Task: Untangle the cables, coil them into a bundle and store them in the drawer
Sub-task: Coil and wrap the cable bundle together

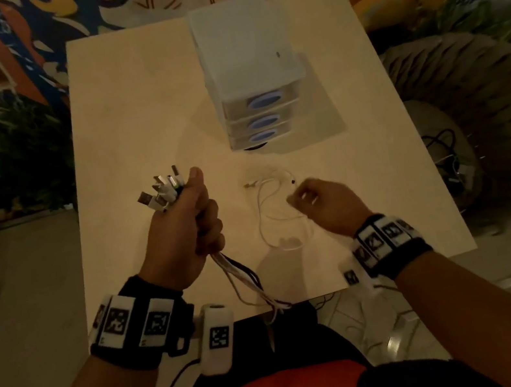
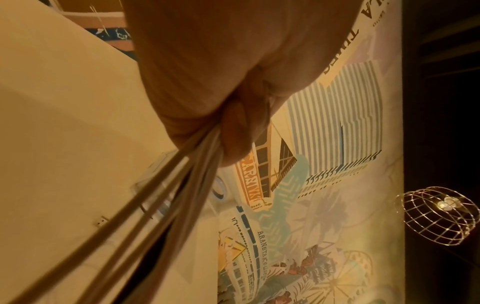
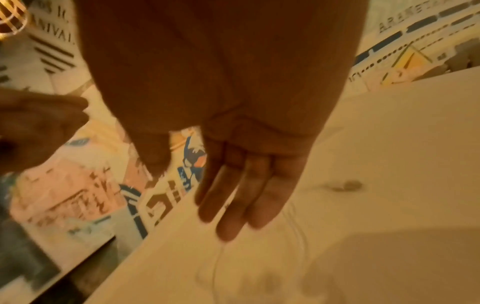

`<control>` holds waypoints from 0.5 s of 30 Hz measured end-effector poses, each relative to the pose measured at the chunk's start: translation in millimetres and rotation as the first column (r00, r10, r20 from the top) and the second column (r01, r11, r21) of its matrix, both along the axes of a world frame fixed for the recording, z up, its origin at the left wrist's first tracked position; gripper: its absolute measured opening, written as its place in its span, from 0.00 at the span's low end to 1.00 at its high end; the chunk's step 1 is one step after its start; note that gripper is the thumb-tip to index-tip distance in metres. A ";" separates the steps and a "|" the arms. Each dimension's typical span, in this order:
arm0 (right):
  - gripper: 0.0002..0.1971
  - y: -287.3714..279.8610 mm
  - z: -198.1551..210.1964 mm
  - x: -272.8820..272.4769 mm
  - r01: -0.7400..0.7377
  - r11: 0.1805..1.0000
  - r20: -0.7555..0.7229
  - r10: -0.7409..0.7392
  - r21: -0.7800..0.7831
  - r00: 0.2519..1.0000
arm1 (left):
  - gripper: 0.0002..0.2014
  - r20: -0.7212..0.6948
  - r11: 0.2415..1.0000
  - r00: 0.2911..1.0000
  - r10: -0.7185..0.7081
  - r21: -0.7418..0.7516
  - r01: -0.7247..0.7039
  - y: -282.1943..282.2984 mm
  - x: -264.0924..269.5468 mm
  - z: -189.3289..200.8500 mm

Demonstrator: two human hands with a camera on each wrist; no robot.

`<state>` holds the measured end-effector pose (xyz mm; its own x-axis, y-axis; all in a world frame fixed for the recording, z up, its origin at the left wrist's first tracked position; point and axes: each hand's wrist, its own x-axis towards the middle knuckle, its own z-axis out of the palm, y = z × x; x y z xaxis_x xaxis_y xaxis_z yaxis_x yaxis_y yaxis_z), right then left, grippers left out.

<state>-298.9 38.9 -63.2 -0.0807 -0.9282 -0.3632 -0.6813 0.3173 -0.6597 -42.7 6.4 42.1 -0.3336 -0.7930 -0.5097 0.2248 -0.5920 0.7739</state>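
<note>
Closest in, the left hand (image 1: 184, 226) is clenched around a bundle of white and black cables (image 1: 246, 283), plug ends (image 1: 162, 192) fanned above the fist and tails hanging over the pale wooden table's (image 1: 137, 111) near edge. Right hand (image 1: 324, 205) hovers, fingers loosely extended in the wrist view, grasping nothing, over a loose thin white cable (image 1: 271, 211) on the table. Beyond stands a translucent plastic 3-drawer unit (image 1: 244, 59), drawers closed.

Pale beige is covering the table (image 1: 137, 111), the clear drawer unit (image 1: 245, 58) is showing blue oval handles, white and black are mixing in the cables (image 1: 241, 274), and black-and-white square markers are patterning both wristbands (image 1: 133, 324).
</note>
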 end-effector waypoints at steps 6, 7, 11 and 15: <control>0.10 -74.1 -25.0 12.6 -0.053 0.998 -0.228 0.043 -0.038 0.973 | 0.24 0.004 1.000 1.000 -0.011 0.024 0.011 2.8 2.6 -11.5; 0.11 -79.9 -32.1 15.4 -0.091 0.996 -0.285 0.088 0.002 0.954 | 0.24 0.001 1.000 1.000 -0.011 0.029 0.011 3.1 2.8 -13.1; 0.16 -89.3 -56.1 17.6 -0.145 0.979 -0.373 0.189 0.142 0.908 | 0.24 0.004 0.999 1.000 0.006 0.047 -0.006 2.2 4.2 -18.1; 0.16 -90.5 -56.7 20.4 -0.185 0.971 -0.512 0.238 0.153 0.826 | 0.24 0.030 0.999 0.999 0.022 0.047 -0.023 -0.5 8.3 -24.0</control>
